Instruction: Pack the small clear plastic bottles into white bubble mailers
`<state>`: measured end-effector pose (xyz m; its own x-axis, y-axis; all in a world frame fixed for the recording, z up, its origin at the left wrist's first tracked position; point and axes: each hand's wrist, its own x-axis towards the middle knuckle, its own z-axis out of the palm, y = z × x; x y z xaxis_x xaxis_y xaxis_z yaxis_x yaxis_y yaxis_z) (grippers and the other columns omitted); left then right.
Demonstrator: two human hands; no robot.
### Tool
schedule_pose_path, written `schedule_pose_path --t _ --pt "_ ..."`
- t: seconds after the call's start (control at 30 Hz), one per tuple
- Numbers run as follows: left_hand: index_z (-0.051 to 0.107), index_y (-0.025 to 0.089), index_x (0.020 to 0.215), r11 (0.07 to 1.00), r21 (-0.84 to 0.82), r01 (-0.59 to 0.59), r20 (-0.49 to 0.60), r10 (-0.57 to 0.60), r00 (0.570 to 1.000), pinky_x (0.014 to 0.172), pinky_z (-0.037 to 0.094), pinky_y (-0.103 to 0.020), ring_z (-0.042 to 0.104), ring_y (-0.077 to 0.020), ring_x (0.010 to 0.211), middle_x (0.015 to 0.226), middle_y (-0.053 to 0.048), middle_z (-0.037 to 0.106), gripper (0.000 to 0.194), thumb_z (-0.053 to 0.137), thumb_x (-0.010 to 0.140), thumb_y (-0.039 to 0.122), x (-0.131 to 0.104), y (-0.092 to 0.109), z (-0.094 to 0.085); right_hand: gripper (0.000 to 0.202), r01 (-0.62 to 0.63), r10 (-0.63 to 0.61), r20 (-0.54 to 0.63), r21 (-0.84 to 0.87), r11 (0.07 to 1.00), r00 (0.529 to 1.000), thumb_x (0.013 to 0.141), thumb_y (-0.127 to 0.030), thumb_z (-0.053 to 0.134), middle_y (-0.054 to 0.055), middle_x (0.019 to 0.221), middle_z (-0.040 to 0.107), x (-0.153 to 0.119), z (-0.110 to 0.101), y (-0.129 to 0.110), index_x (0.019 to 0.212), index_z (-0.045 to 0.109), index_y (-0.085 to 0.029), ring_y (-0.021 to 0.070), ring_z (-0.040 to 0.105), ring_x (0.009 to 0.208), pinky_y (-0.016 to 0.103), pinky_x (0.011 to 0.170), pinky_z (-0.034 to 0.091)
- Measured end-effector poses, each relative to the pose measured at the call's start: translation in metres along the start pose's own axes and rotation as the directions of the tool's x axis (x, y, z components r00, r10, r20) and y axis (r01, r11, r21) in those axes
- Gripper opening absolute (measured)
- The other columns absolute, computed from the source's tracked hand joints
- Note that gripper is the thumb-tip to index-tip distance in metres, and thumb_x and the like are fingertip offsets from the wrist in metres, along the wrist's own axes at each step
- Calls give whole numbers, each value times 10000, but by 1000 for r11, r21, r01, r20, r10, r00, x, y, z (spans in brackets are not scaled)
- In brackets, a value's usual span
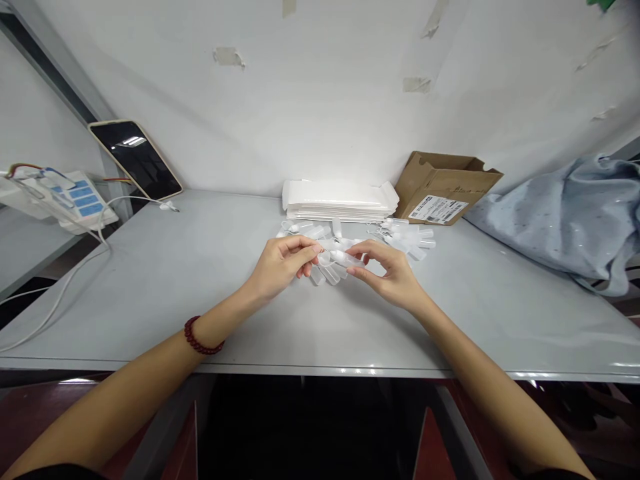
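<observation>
Between both hands, just above the table, is a small translucent plastic tube (349, 259) with a white end, lying tilted. My right hand (387, 270) grips its body between thumb and fingers. The fingers of my left hand (280, 267) are closed in a pinch at the white end, where a thin loop seems to be; the exact part pinched is too small to make out clearly. Under and around the fingers lies a loose pile of similar tubes (329, 274). Another cluster of tubes (407, 237) is just beyond my right hand.
Flat white cartons (343, 197) are stacked against the wall. Beside them leans an open brown cardboard box (440, 190) with a label. A light blue cloth bag (565, 217) lies at right. On the left are a phone (137, 160), a white cable (75, 280) and a wired white box (83, 200).
</observation>
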<state>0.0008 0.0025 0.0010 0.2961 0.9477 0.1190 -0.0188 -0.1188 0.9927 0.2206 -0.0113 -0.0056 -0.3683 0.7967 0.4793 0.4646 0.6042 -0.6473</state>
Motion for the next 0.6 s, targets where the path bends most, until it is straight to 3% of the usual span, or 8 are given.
schedule_pose_path --t 0.6 --pt "662 154 694 1000 27 -9 14 9 1000 518 399 -230 509 -92 527 640 -2 581 192 639 814 303 -1 0 0 173 -11 11 11 -14 1000 1000 862 -382 632 39 883 689 0 0 -3 949 666 -237 181 592 767 339 697 497"
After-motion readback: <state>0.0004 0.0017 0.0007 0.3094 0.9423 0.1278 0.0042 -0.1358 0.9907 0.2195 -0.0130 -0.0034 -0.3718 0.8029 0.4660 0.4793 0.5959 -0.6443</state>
